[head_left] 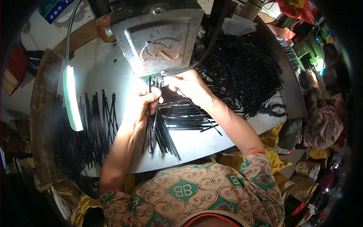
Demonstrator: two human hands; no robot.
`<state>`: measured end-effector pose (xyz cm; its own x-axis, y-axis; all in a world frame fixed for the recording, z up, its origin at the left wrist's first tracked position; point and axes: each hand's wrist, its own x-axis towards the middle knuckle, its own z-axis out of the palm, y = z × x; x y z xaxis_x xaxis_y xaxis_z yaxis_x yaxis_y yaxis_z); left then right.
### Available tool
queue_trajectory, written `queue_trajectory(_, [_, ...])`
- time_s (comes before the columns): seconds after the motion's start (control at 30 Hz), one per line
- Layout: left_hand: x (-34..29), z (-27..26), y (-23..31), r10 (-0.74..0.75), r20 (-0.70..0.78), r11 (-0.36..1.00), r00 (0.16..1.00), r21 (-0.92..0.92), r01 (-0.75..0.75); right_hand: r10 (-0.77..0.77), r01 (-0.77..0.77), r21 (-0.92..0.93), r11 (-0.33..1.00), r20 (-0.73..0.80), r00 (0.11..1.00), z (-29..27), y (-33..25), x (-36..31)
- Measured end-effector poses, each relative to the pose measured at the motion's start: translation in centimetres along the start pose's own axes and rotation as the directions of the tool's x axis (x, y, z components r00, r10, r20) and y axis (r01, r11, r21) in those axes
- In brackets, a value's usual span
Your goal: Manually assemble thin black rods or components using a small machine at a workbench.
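Observation:
Under the head of a grey metal machine [162, 41], both of my hands work close together. My left hand [143, 106] is closed, thumb against fingers, on thin black strips [152, 132] that hang down toward the table's near edge. Their upper ends reach the machine's lower tip [161, 77]. Just right of that tip, my right hand [193, 87] pinches another slender black strip [206, 118], which slants down under my forearm. The fingertips of the right hand are partly hidden at the machine. More loose strips [168, 142] lie beside the left hand.
A tangled heap of black strips [242, 72] covers the back right of the metal table [189, 145]. Black-handled pliers [275, 109] lie at its right edge. Rows of strips [81, 136] rest at left, below a lit lamp [72, 100]. Another person [321, 121] sits at far right.

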<state>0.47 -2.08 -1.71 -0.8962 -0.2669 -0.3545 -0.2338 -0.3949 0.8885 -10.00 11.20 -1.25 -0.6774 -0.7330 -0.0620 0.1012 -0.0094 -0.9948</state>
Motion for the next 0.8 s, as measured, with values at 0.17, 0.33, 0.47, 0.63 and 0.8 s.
queue_trajectory(0.17, [-0.2, -0.4, 0.2, 0.006, 0.045, 1.0, 0.999, 0.025, -0.007, 0.142, -0.142, -0.006, 0.99, 0.008, 0.99, -0.1, -0.4, -0.5])
queue_trajectory(0.33, [-1.0, -0.8, 1.3, -0.04, 0.119, 0.998, 0.992, 0.047, 0.034, 0.111, -0.111, -0.001, 0.994, 0.081, 0.991, -1.0, -0.2, -1.4])
queue_trajectory(0.47, [-0.8, -0.4, 1.2, -0.033, 0.201, 0.999, 0.979, 0.026, 0.028, 0.079, -0.079, -0.005, 0.997, 0.081, 0.994, -0.5, -0.5, -1.4])
queue_trajectory(0.63, [-0.1, -0.6, 0.6, 0.002, 0.171, 1.0, 0.985, -0.022, 0.002, 0.058, -0.059, 0.026, 0.998, 0.046, 0.997, -0.2, -0.2, -1.4])
queue_trajectory(0.8, [0.2, -0.3, -0.1, 0.045, 0.129, 0.996, 0.991, -0.086, -0.034, 0.087, -0.082, 0.08, 0.993, -0.059, 0.994, 0.9, -0.6, -1.5])
